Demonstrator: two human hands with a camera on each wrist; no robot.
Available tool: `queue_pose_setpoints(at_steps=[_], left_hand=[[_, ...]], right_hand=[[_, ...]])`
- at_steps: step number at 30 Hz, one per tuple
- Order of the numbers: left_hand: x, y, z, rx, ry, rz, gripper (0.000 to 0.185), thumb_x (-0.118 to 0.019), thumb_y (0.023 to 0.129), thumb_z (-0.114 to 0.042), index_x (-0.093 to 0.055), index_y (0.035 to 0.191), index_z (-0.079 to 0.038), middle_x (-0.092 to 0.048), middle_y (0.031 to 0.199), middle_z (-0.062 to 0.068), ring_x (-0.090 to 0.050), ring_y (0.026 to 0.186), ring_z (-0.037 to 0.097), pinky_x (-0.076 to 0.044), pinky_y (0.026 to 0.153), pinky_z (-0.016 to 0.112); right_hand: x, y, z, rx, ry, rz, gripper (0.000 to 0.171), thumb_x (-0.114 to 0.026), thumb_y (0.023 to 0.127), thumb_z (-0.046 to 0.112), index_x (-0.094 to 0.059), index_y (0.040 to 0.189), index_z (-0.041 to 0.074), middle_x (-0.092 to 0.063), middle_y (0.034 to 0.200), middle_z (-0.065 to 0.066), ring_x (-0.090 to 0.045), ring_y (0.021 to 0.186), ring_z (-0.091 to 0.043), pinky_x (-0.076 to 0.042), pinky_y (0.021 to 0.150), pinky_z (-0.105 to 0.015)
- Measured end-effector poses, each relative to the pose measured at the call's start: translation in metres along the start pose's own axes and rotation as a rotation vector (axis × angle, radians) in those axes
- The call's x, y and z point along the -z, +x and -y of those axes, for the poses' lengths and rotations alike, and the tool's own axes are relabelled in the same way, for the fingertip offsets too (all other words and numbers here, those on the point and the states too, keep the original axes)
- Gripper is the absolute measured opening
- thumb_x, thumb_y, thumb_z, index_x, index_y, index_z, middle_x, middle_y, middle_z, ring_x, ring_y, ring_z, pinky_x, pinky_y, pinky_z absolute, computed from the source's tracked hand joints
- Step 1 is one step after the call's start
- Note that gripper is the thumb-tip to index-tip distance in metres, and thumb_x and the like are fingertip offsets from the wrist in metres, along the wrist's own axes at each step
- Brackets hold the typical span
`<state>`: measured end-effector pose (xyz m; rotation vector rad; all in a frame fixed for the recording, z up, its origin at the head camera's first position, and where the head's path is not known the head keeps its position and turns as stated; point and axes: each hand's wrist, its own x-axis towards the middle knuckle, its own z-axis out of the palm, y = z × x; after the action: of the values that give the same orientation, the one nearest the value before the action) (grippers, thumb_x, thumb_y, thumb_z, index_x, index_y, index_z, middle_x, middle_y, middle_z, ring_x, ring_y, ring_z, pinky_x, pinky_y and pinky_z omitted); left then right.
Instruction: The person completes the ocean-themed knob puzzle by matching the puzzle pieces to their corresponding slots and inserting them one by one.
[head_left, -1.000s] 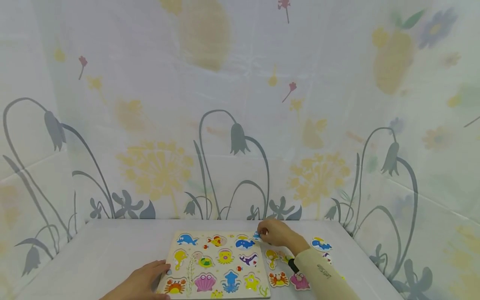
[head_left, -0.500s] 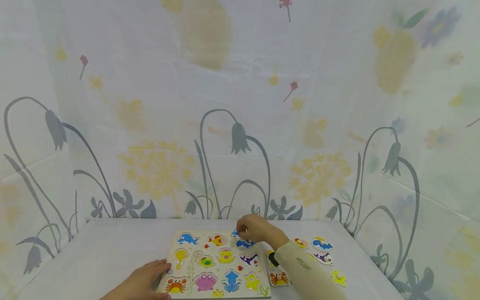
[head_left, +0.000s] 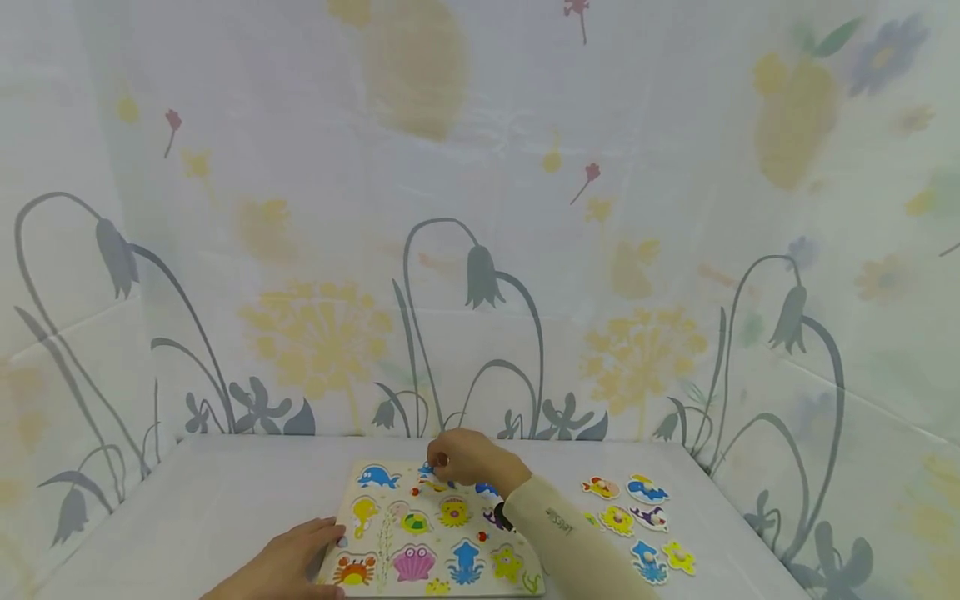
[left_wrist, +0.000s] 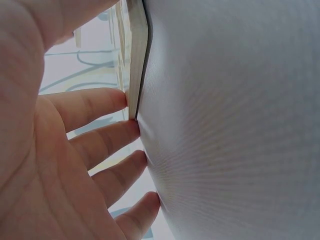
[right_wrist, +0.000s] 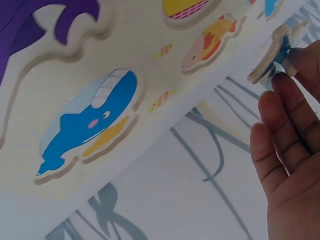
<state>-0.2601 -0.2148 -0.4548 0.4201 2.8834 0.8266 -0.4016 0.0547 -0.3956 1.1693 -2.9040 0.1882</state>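
A wooden puzzle board [head_left: 397, 493] with sea-animal recesses lies flat on the white table. My left hand [head_left: 288, 560] rests at its left edge; in the left wrist view the extended fingers [left_wrist: 95, 107] touch the board's side and the cloth. Over the board's far edge, my right hand [head_left: 472, 457] pinches a blue puzzle piece [right_wrist: 272, 57] between thumb and fingertips. That piece is off the board, tilted, near the fish recess [right_wrist: 209, 42]. Its full shape is partly hidden by the fingers. The whale recess [right_wrist: 95, 120] shows no piece in it.
Right of the board lie loose pieces: a fish [head_left: 600, 487], a blue whale [head_left: 647, 489], a purple piece [head_left: 650, 519], an octopus [head_left: 617, 521], a squid [head_left: 648, 563] and a star [head_left: 679, 557]. The right sleeve [head_left: 566, 533] covers the board's right edge. A flowered curtain [head_left: 480, 350] hangs behind.
My right hand has carried the blue piece leftward from the board's far right corner, past the whale recess, to near the fish recess. The left hand stays at the board's left edge.
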Motion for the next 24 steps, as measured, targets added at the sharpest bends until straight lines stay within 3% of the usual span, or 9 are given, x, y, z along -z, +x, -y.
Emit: queue_pose_setpoints(at_steps=[11, 24], left_hand=[[0.001, 0.001, 0.002, 0.003, -0.006, 0.015, 0.075, -0.082, 0.069, -0.045, -0.057, 0.127, -0.005, -0.049, 0.134, 0.023, -0.041, 0.124, 0.049, -0.032, 0.097, 0.071], [0.003, -0.003, 0.003, -0.03, -0.009, 0.022, 0.078, -0.079, 0.07, -0.048, -0.055, 0.13, -0.004, -0.047, 0.136, 0.024, -0.04, 0.125, 0.05, -0.031, 0.097, 0.071]], right_hand=[[-0.014, 0.031, 0.02, 0.055, -0.016, -0.001, 0.005, -0.069, 0.087, 0.025, -0.069, 0.092, 0.026, -0.054, 0.078, 0.015, -0.049, 0.072, -0.005, -0.045, 0.065, -0.019], [-0.022, 0.047, 0.032, 0.066, 0.036, 0.02, 0.006, -0.068, 0.088, 0.021, -0.07, 0.094, 0.023, -0.056, 0.079, 0.014, -0.049, 0.071, -0.004, -0.045, 0.065, -0.017]])
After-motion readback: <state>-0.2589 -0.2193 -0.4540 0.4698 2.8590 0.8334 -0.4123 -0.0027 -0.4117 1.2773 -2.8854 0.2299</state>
